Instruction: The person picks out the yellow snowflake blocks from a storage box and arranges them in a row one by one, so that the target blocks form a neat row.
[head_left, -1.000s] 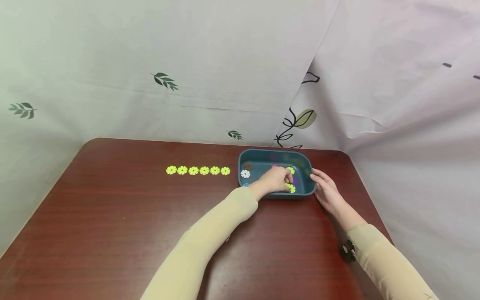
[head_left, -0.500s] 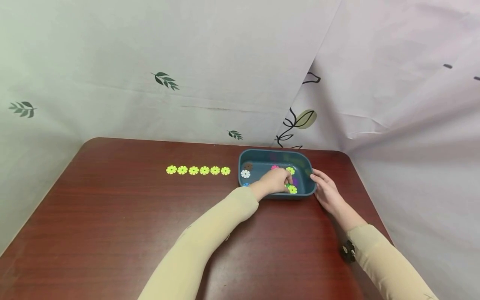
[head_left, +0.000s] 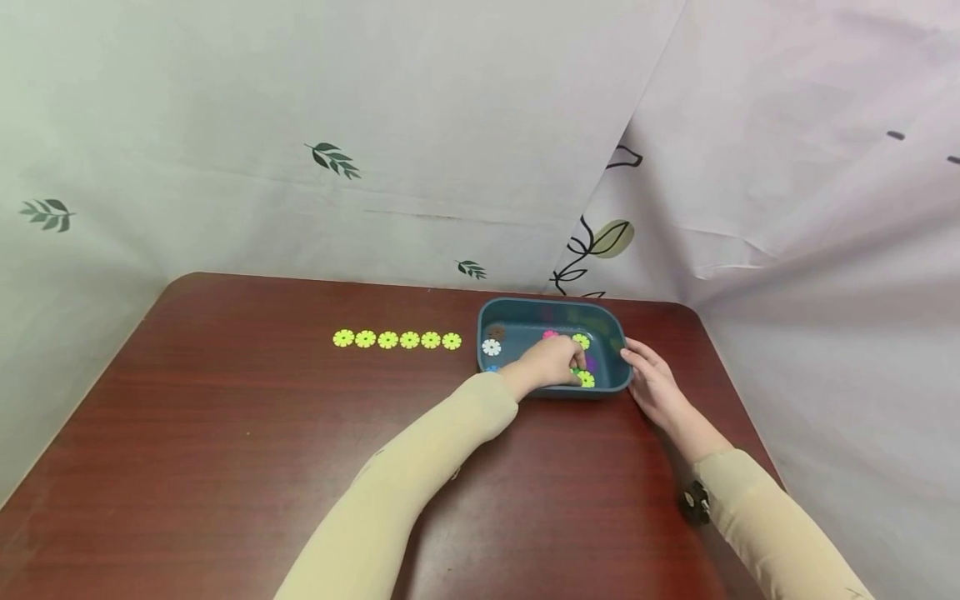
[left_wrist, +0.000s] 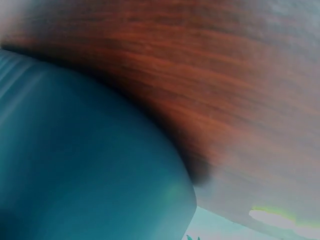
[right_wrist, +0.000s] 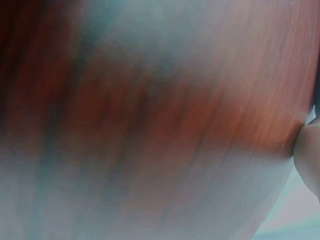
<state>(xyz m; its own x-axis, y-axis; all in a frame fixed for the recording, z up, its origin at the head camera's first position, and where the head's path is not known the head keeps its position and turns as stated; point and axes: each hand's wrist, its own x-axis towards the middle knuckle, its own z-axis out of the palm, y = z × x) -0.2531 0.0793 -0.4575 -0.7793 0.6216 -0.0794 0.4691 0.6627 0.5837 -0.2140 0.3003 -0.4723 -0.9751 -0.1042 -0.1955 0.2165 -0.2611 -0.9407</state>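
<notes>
A dark blue-green plastic bin (head_left: pixel 551 389) stands near the table's far edge. Reaching into it from the left is my left hand (head_left: pixel 546 362), its fingers bent down among flower-shaped plastic discs. A yellow-green disc (head_left: pixel 587 380) lies right at its fingertips, with a bit of green showing beside the thumb; I cannot tell whether the fingers pinch anything. My right hand (head_left: pixel 656 385) grips the bin's right side, thumb on the rim and fingers outside. In the left wrist view the bin's outer wall (left_wrist: pixel 100 160) fills the lower left. At the right wrist view's edge a finger (right_wrist: pixel 309 155) shows.
Left of the bin, several yellow-green flower discs (head_left: pixel 409 340) lie in a straight row on the brown table (head_left: pixel 247 467). Inside the bin are a white disc (head_left: pixel 491 347), a brown one (head_left: pixel 497 332) and a pink one (head_left: pixel 551 335). Patterned cloth (head_left: pixel 420 125) hangs behind.
The yellow-green disc by my left fingertips has shifted slightly right and nearer, and the fingers have moved a little off it. My right hand keeps its place on the bin.
</notes>
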